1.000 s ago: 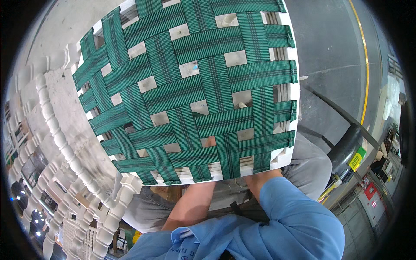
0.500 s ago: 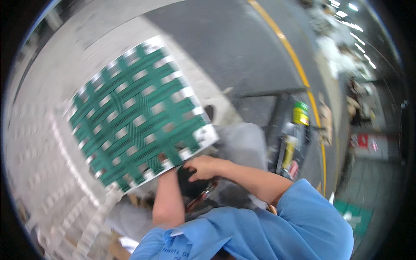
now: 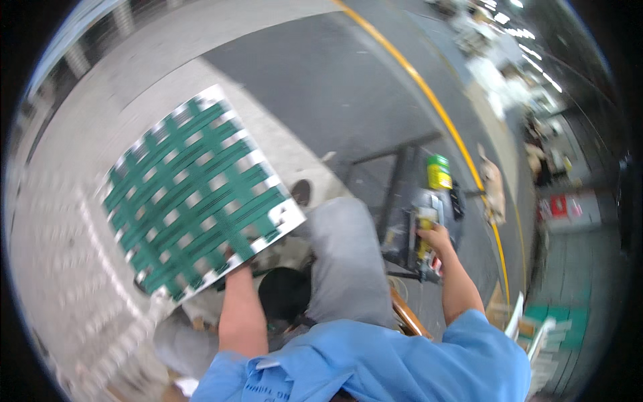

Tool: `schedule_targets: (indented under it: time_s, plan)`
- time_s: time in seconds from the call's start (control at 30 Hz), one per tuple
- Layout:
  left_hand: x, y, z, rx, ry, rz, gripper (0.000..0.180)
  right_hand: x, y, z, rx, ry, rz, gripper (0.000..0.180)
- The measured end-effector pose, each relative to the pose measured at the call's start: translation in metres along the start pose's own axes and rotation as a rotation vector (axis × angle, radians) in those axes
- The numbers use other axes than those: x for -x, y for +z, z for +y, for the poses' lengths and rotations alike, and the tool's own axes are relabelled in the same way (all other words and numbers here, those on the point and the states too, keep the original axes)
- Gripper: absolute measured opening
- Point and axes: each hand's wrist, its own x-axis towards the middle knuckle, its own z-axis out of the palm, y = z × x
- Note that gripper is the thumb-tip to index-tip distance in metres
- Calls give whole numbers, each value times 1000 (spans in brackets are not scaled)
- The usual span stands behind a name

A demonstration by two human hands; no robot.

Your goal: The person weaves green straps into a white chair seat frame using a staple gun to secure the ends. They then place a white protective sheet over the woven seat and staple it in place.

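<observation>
A square seat panel, with a white frame and woven green straps, tilts before me on the left. My left hand is at the panel's near edge, mostly beneath it; its fingers are hidden by the straps and rim. Out to the right, my right hand is closed round a yellow and silver tool, whose exact kind is blurred. This tool is on a small dark stand, close to a green and yellow can.
White chair-like frames with slats stand at the left. My grey-clad knee is between the panel and the stand. A yellow line curves along the grey floor. White pieces lie at the lower right.
My right hand has left the panel's near edge and moved right to the tool on the stand, closing round it. My left hand stays at the panel, which appears slightly further left.
</observation>
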Motion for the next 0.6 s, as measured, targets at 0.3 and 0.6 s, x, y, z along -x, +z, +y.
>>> schedule_targets:
  time_s: [0.3,0.6]
  plan:
    - [-3,-5,-3,173,3,-46,37,85,-37,-46,-239,-416,-15,43]
    - [-2,-6,-7,285,1,-95,37,239,99,-213,-286,-392,-716,43]
